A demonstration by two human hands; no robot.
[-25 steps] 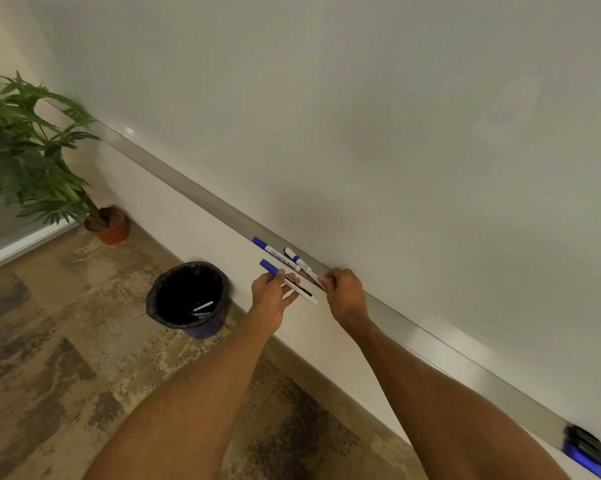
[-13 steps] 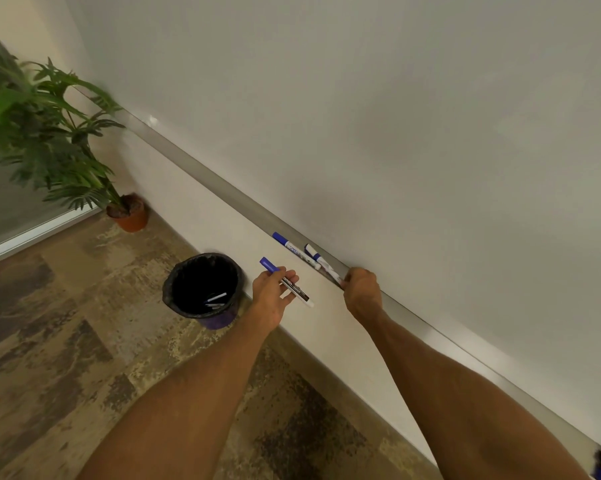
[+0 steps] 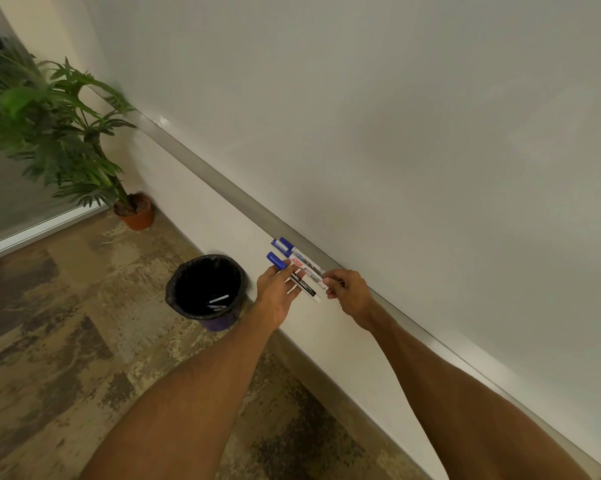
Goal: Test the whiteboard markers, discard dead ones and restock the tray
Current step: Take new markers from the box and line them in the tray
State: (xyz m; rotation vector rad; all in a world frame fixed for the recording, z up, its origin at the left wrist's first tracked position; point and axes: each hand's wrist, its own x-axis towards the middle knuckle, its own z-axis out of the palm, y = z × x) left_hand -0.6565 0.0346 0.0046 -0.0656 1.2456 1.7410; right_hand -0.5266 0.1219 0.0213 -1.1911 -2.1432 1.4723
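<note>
The left hand [image 3: 275, 299] holds a blue-capped marker [image 3: 304, 285] across its fingers [image 3: 275, 277]. The right hand [image 3: 349, 291] pinches a second marker [image 3: 311, 271] by its tail (a weak hold), just beside the tray [image 3: 223, 188]. That marker could pivot, nudging its neighbour [image 3: 301, 255] floorward near the bin [image 3: 202, 268] left of the fingers.

Left hand [image 3: 278, 299] and right hand [image 3: 348, 293] hold markers [image 3: 309, 271] beside the tray [image 3: 223, 188].
</note>
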